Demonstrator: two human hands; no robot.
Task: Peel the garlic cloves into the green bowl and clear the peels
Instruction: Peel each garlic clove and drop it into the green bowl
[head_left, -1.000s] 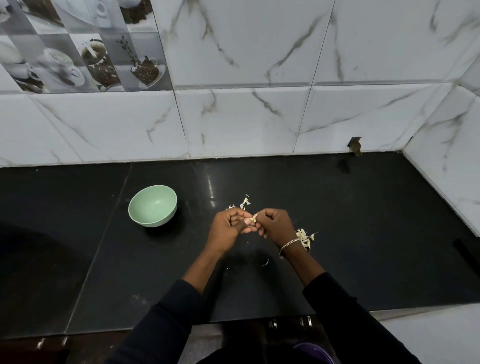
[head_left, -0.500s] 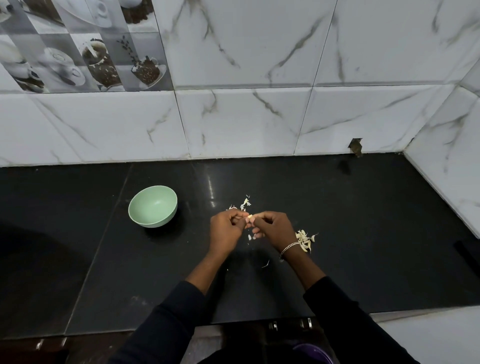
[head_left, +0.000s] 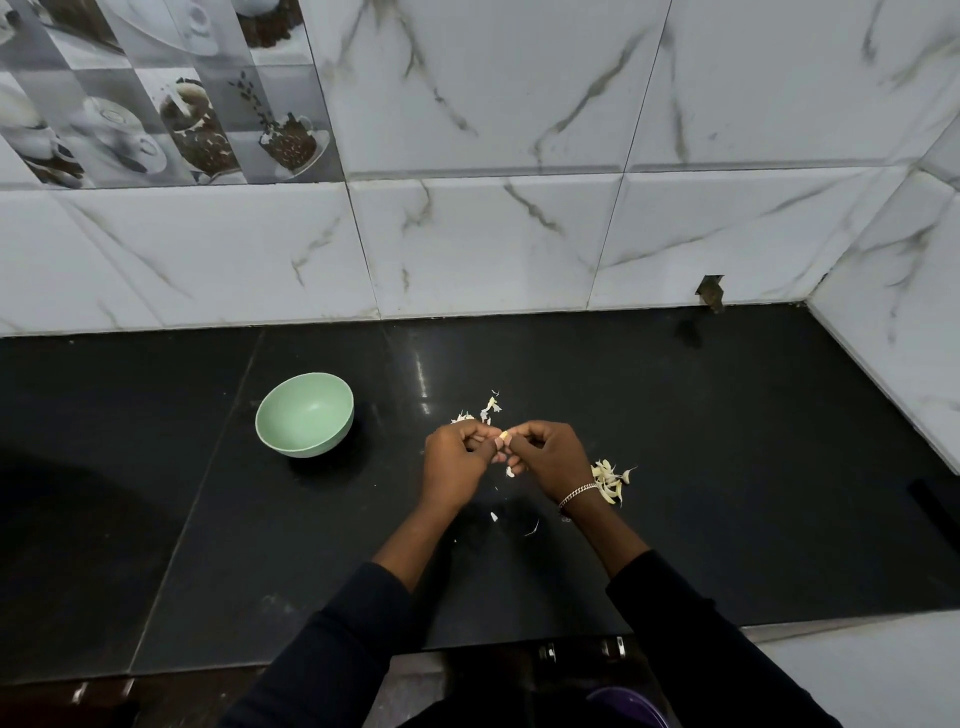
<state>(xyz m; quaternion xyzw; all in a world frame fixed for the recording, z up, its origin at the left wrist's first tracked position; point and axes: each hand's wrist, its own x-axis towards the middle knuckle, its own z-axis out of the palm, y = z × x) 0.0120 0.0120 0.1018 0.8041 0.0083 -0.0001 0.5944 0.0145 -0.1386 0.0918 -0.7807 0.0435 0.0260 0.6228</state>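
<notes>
Black bench (head_left: 727, 467) below marble tiles (head_left: 467, 249): at left I see the green bowl (head_left: 305, 415), standing apart; then left hand (head_left: 454, 462) and right hand (head_left: 550, 457), fingers (head_left: 483, 451) curled tight, pinch one garlic clove (head_left: 503, 434) between them; peels (head_left: 610, 480) lie beside the right wrist.

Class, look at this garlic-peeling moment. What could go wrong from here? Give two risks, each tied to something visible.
1. The left hand and right hand pinch the small clove over the counter, with the bowl off to the left; a slip would likely land it outside the bowl.
2. Peels lie scattered: a pile by the right wrist, some beyond the hands, tiny bits nearer the person; those bits could be missed when clearing.
</notes>
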